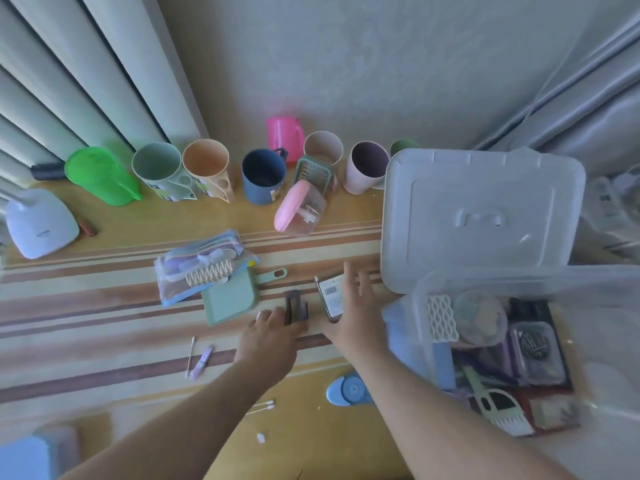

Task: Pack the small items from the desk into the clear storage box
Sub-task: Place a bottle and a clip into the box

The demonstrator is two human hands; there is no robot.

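Note:
The clear storage box (420, 306) stands at the right of the desk, its lid (481, 216) raised behind it. Several small items lie inside it. My right hand (353, 313) holds a small flat pack with a barcode label (331, 296) just left of the box. My left hand (268, 336) has its fingers on a small dark brown item (296, 306) standing on the desk. Further left lie a mint green board with a handle (232, 299) and a clear pouch with a cream hair clip (201, 268).
A row of cups (206, 168) and a green jug (100, 176) line the wall. A pink-lidded container (299, 209) lies on its side. Cotton swabs (191, 355), a purple clip (202, 362) and a blue round item (349, 389) lie near me. A white lamp base (40, 223) sits far left.

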